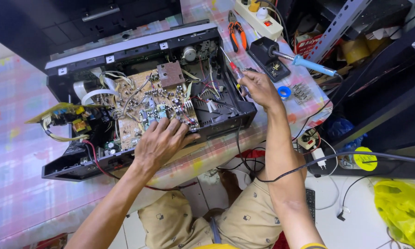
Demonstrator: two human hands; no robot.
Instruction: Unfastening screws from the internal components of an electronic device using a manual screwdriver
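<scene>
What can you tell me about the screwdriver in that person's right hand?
The screwdriver has a thin metal shaft and a see-through handle with red in it. The right hand grips the handle, with the tool tilted and its tip pointing up and away, over the right end of the opened black case. Only the fingers touch it.

Orange-handled pliers (237, 33) lie beside a white power strip (258, 18) and soldering iron (309, 63).
</scene>
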